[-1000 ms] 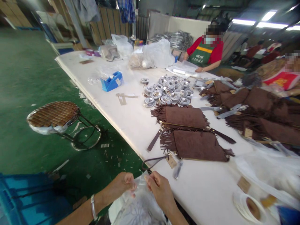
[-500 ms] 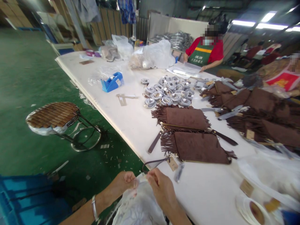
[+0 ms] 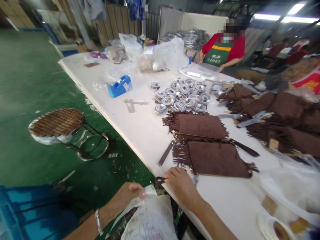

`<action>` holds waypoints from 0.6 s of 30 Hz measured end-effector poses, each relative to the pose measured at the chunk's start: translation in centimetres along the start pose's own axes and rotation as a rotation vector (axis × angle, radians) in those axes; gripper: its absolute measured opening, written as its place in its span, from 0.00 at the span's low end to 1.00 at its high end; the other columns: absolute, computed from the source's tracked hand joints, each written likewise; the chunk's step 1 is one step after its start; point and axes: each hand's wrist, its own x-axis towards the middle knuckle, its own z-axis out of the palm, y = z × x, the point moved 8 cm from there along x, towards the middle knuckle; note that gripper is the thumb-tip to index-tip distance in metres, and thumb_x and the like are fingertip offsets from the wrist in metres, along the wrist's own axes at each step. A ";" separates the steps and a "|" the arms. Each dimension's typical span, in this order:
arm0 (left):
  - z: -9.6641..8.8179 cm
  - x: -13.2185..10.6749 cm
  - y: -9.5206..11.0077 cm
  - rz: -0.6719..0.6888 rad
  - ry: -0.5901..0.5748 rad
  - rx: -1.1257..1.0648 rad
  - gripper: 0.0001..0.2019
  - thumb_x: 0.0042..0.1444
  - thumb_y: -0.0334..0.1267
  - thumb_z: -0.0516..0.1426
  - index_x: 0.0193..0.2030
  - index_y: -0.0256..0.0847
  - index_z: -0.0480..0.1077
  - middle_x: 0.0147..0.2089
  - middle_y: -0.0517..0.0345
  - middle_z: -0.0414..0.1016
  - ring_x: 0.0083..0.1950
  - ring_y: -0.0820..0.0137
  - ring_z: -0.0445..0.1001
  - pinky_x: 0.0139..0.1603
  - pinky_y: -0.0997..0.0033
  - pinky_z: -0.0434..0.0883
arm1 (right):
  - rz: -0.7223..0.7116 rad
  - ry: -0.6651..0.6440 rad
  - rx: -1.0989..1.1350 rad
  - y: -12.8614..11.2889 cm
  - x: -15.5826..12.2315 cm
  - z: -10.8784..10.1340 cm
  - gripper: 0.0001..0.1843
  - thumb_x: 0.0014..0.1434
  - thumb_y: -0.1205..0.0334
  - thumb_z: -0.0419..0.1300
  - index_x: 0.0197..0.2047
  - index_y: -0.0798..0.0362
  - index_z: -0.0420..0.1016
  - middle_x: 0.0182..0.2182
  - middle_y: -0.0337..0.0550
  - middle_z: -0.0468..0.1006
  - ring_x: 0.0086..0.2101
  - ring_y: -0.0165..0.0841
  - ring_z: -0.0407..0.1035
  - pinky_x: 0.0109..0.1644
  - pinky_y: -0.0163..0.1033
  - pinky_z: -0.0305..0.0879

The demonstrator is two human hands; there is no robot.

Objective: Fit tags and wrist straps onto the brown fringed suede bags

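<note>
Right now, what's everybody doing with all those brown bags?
One person's left hand pinches thin, see-through plastic, while the right hand is at a dark strap loop by the table's edge. The nearer brown fringed bag lies just beyond it. Across the table, a co-worker in a green apron has hands by some pale sheets.

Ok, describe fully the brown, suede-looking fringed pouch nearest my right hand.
The brown, suede-looking fringed pouch lies flat on the white table, rectangular, a gold-coloured line along its near edge, fringe at both ends. Your right hand is by its near left corner, covering part of a dark strap loop.
</note>
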 end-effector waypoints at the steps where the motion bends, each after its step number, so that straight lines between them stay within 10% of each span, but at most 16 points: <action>1: 0.0 0.0 0.2 -0.007 0.008 0.010 0.20 0.52 0.51 0.62 0.30 0.32 0.76 0.27 0.52 0.75 0.27 0.70 0.67 0.30 0.73 0.59 | 0.022 0.012 0.060 0.2 -0.1 -0.4 0.07 0.65 0.65 0.53 0.39 0.50 0.72 0.37 0.40 0.74 0.40 0.35 0.65 0.45 0.40 0.55; 18: 1.3 0.3 2.0 -0.037 0.005 0.026 0.20 0.51 0.52 0.61 0.29 0.32 0.75 0.25 0.56 0.71 0.25 0.72 0.63 0.27 0.75 0.55 | 0.048 0.009 0.178 0.2 -0.7 -1.3 0.09 0.66 0.64 0.51 0.39 0.51 0.73 0.33 0.38 0.76 0.38 0.32 0.67 0.45 0.38 0.55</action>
